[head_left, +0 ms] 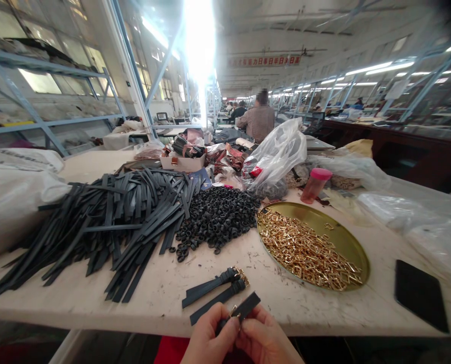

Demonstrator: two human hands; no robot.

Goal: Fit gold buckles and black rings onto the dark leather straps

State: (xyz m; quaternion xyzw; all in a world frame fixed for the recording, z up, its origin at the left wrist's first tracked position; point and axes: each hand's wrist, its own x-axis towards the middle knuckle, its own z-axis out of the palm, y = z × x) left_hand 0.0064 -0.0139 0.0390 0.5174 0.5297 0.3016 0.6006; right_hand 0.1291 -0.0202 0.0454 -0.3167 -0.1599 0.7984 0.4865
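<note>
A black strap [251, 304] with a gold buckle [233, 311] is over the table's [161, 303] front edge, pinched between the thumbs and fingers of the left hand [213, 334] and right hand [261, 334], seemingly to steady the small metal part. Just beyond lie two buckled straps [210, 287]. Farther out, loose straps [134, 202], black loops [221, 212] and a tray [343, 235] of buckles [309, 250] sit apart, probably for easy picking.

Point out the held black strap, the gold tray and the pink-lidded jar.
Black strap [249, 305], head view: its protruding end.
Gold tray [342, 237], head view: its bare surface.
Pink-lidded jar [314, 189], head view: its body.
</note>
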